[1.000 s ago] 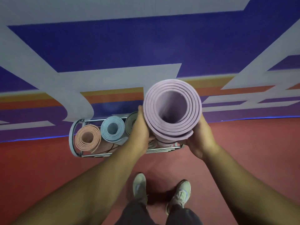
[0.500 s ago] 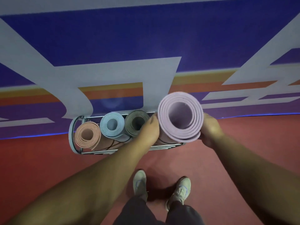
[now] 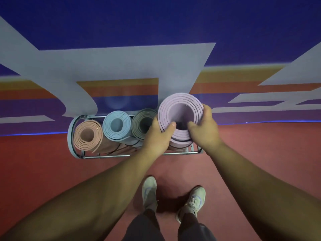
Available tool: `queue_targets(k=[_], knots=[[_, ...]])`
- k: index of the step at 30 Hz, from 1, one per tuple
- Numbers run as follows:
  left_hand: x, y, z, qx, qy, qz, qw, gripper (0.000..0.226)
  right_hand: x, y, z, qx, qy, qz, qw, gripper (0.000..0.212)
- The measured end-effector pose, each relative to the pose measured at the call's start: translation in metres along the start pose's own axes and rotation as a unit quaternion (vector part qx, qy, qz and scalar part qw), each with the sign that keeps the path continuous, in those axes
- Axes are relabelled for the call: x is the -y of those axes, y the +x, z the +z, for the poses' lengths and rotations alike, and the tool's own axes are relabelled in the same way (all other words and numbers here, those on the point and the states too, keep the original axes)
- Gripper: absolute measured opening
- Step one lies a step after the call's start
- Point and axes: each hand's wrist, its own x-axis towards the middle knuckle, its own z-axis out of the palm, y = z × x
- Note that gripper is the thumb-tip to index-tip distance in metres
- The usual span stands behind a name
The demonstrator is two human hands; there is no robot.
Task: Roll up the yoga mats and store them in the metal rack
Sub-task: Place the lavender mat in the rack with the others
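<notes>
A red floor [image 3: 43,171] fills the lower half of the frame and meets a wall [image 3: 156,23] painted in blue, grey, orange and yellow bands across the upper half. At the bottom centre stand two pale sneakers [image 3: 149,192] below dark trouser legs. Above them, both forearms reach toward the middle of the frame. The left hand [image 3: 157,135] grips the near left rim of the lilac yoga mat [image 3: 178,105], thumb hooked over the edge into the hollow core. The right hand [image 3: 204,126] clasps the right rim, fingers curled around the outside. The lilac roll stands upright at the right end of the metal rack [image 3: 71,134], just beside an olive mat [image 3: 142,122], a blue mat [image 3: 116,125] and a peach mat [image 3: 87,136], all upright in a row against the wall.
</notes>
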Motion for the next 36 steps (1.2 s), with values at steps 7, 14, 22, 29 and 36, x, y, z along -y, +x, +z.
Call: queue_targets(k=[7, 14, 22, 29, 36], knots=[[-0.006, 0.009, 0.014, -0.018, 0.048, 0.076, 0.996, 0.063, -0.001, 0.015, -0.029, -0.036, 0.045, 0.004, 0.998, 0.058], [0.039, 0.03, 0.026, 0.057, 0.178, 0.0, 0.982, 0.059, -0.06, 0.027, 0.009, 0.04, 0.013, 0.043, 0.998, 0.059], [0.098, 0.044, 0.027, 0.063, 0.327, -0.01, 0.943, 0.057, -0.103, 0.043, 0.062, 0.025, -0.459, -0.058, 0.886, 0.087], [0.118, 0.04, 0.026, -0.02, 0.495, 0.194, 0.847, 0.071, -0.128, 0.054, 0.084, -0.016, -0.422, -0.221, 0.879, 0.064], [0.111, 0.077, 0.027, 0.044, 0.467, 0.132, 0.873, 0.066, -0.104, 0.083, 0.089, -0.012, -0.28, -0.156, 0.947, 0.069]])
